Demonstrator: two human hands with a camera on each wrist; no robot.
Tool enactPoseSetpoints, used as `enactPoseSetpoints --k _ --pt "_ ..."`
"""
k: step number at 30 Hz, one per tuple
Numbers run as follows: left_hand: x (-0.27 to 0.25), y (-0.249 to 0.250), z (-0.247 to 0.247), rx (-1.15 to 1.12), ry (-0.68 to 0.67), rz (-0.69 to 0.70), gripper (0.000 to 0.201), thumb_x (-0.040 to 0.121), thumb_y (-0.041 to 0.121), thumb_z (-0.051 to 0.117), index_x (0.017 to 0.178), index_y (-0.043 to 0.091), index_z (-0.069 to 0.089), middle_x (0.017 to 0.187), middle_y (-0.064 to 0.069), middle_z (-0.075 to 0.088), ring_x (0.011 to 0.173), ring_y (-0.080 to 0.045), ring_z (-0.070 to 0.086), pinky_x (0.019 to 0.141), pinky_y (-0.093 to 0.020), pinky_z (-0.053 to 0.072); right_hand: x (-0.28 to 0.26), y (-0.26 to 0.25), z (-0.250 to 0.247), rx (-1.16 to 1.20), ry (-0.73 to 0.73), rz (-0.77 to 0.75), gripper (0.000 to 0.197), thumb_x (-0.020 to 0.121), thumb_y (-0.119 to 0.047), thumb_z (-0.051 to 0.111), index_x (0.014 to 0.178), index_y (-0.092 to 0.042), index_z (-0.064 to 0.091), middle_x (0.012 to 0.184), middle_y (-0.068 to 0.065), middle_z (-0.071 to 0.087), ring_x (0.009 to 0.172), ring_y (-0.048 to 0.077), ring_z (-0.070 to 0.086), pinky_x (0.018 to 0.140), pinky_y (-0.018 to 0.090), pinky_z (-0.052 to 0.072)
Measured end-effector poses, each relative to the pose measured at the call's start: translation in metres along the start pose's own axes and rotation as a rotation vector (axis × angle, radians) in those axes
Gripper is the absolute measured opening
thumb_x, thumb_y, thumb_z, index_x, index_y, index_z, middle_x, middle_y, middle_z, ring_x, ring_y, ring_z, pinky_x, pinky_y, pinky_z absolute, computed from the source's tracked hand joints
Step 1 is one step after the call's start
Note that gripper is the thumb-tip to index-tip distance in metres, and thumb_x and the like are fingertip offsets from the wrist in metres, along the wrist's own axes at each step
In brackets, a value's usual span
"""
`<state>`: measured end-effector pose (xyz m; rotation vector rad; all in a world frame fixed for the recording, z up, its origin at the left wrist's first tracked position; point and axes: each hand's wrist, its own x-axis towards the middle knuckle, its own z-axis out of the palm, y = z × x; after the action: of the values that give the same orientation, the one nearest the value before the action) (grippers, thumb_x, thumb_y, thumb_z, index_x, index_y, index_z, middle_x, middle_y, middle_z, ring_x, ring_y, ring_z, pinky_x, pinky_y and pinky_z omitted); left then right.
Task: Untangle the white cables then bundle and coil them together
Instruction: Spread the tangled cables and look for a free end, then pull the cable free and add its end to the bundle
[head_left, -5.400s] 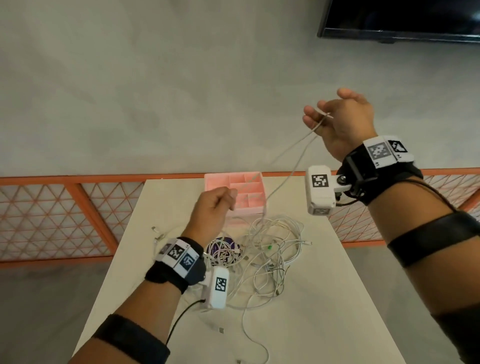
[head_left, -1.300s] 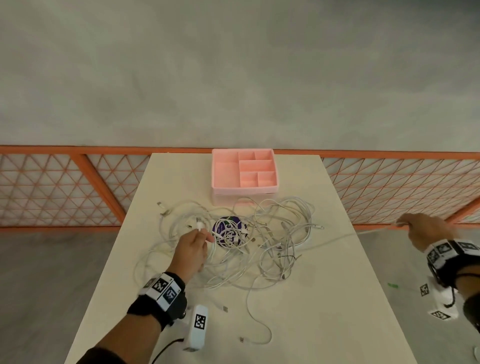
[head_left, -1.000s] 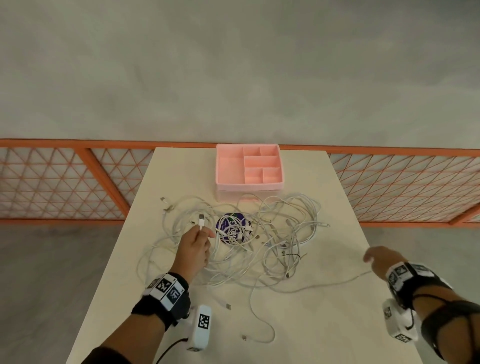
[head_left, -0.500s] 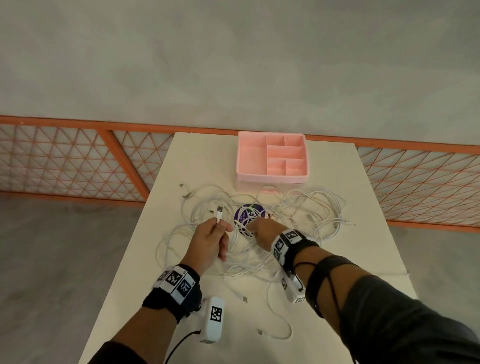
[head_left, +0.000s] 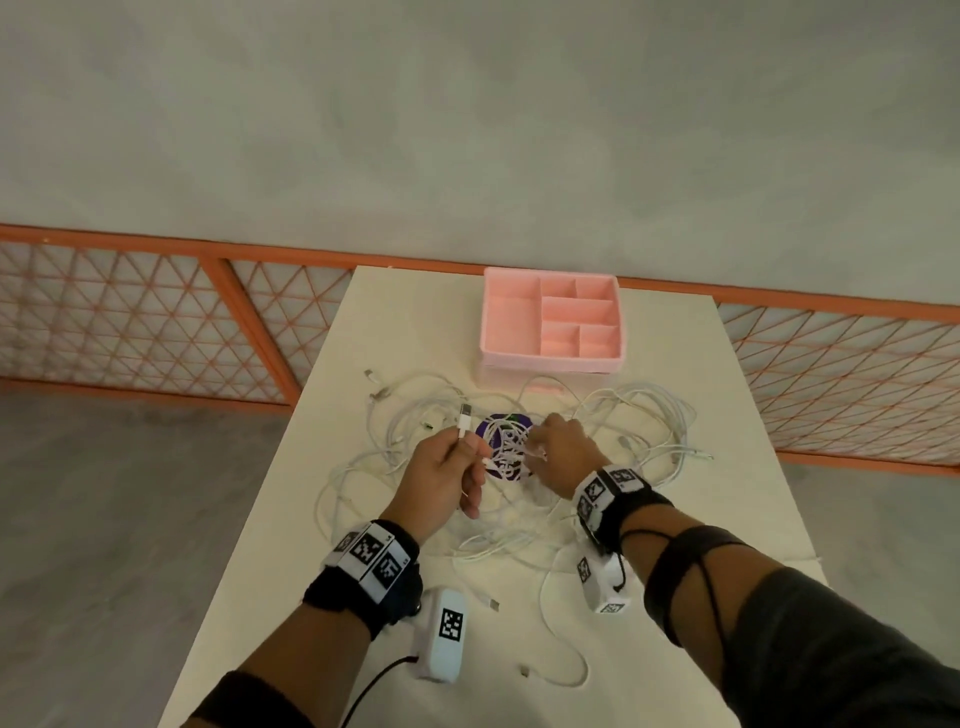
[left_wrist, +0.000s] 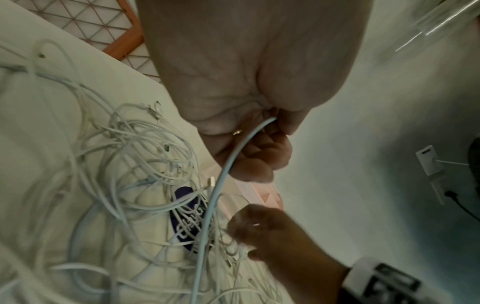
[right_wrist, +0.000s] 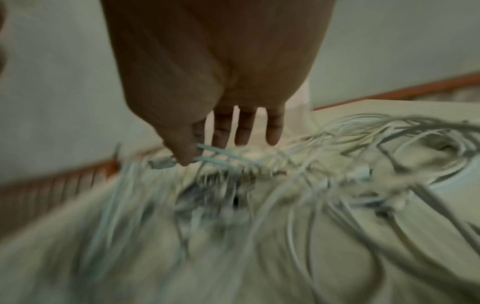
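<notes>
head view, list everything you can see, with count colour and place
white cables: several, count unclear, tangled mid-table
held cable: one, white, plug end sticking up from the left hand
organizer tray: one, pink, compartments, far end of table
round disc: one, purple, under the tangle
table: one, cream
lattice railing: orange, behind the table
wrist cameras: two, white, one below each wrist
left hand: grips the held cable
right hand: thumb and forefinger pinch strands in the tangle
</notes>
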<state>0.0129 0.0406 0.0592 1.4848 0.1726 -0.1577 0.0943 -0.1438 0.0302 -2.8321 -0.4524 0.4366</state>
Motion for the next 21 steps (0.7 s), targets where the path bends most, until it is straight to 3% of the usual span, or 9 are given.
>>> enactPoseSetpoints --k 3,5,8,10,13,15,18,20,21 --pt "0.006 0.008 0.007 -0.006 -0.005 0.013 0.029 0.107 0.017 0.041 0.093 0.001 0.060 0.063 -0.008 0.057 0.042 -0.020 0.051 0.040 -0.025 0.043 -0.001 0.018 -0.050 0.446 0.068 0.027 0.011 0.090 -0.028 0.067 0.083 -0.020 0.065 0.091 0.001 0.069 0.087 0.021 0.065 0.082 0.035 0.050" --pt "0.009 0.016 0.013 -0.001 0.002 0.020 0.028 0.107 0.016 0.041 0.093 0.001 0.060 0.063 -0.008 0.056 0.042 -0.019 0.051 0.039 -0.025 0.043 -0.004 0.025 -0.084 0.627 0.149 0.044 0.014 0.088 -0.025 0.070 0.075 -0.021 0.067 0.079 0.002 0.072 0.075 0.019 0.066 0.078 0.035 0.051" --pt "0.013 0.030 0.023 -0.029 -0.012 0.044 0.028 0.107 0.013 0.039 0.095 -0.001 0.060 0.062 -0.007 0.056 0.042 -0.020 0.050 0.039 -0.026 0.042 -0.012 0.023 -0.132 0.965 0.324 0.031 0.014 0.092 -0.013 0.067 0.078 -0.009 0.064 0.070 0.012 0.067 0.061 0.020 0.062 0.066 0.033 0.053" --pt "0.013 0.039 0.030 -0.072 -0.023 0.065 0.027 0.107 0.011 0.039 0.095 -0.003 0.059 0.063 -0.009 0.055 0.043 -0.019 0.050 0.039 -0.025 0.042 -0.019 0.013 -0.165 1.141 0.447 -0.012 0.010 0.094 -0.010 0.063 0.088 -0.002 0.062 0.064 0.012 0.059 0.052 0.020 0.056 0.057 0.031 0.051" --pt "0.012 0.054 0.037 -0.166 -0.024 0.088 0.027 0.106 0.010 0.040 0.094 -0.004 0.059 0.067 -0.014 0.056 0.045 -0.020 0.053 0.040 -0.026 0.044 -0.032 -0.005 -0.204 1.239 0.560 -0.130 0.011 0.098 -0.012 0.055 0.101 -0.007 0.064 0.063 0.009 0.054 0.051 0.020 0.049 0.051 0.029 0.046" --pt "0.011 0.064 0.039 -0.289 -0.044 0.070 0.029 0.106 0.013 0.040 0.095 -0.005 0.061 0.073 -0.020 0.062 0.053 -0.026 0.062 0.045 -0.029 0.050 -0.040 -0.016 -0.211 1.267 0.560 -0.188 0.014 0.099 -0.017 0.053 0.102 -0.012 0.066 0.061 0.007 0.050 0.051 0.019 0.044 0.050 0.028 0.042" --pt "0.012 0.075 0.042 -0.494 -0.113 -0.019 0.034 0.105 0.019 0.039 0.107 -0.007 0.061 0.094 -0.026 0.071 0.078 -0.035 0.071 0.065 -0.038 0.059 -0.054 -0.029 -0.190 1.169 0.467 -0.207 0.016 0.100 -0.018 0.054 0.095 -0.013 0.068 0.058 0.004 0.047 0.050 0.016 0.041 0.047 0.027 0.038" --pt "0.014 0.080 0.046 -0.560 -0.124 -0.076 0.039 0.106 0.024 0.037 0.114 -0.007 0.059 0.108 -0.027 0.070 0.093 -0.037 0.070 0.079 -0.042 0.058 -0.066 -0.036 -0.162 1.030 0.333 -0.217 0.015 0.099 -0.018 0.056 0.094 -0.010 0.068 0.057 -0.002 0.054 0.048 0.012 0.045 0.046 0.026 0.041" --pt "0.016 0.082 0.048 -0.591 -0.108 -0.096 0.039 0.106 0.025 0.037 0.115 -0.006 0.059 0.107 -0.025 0.070 0.094 -0.036 0.069 0.081 -0.042 0.057 -0.072 -0.040 -0.147 1.003 0.252 -0.221 0.015 0.099 -0.014 0.055 0.093 -0.007 0.066 0.056 -0.007 0.057 0.046 0.007 0.048 0.047 0.022 0.042"
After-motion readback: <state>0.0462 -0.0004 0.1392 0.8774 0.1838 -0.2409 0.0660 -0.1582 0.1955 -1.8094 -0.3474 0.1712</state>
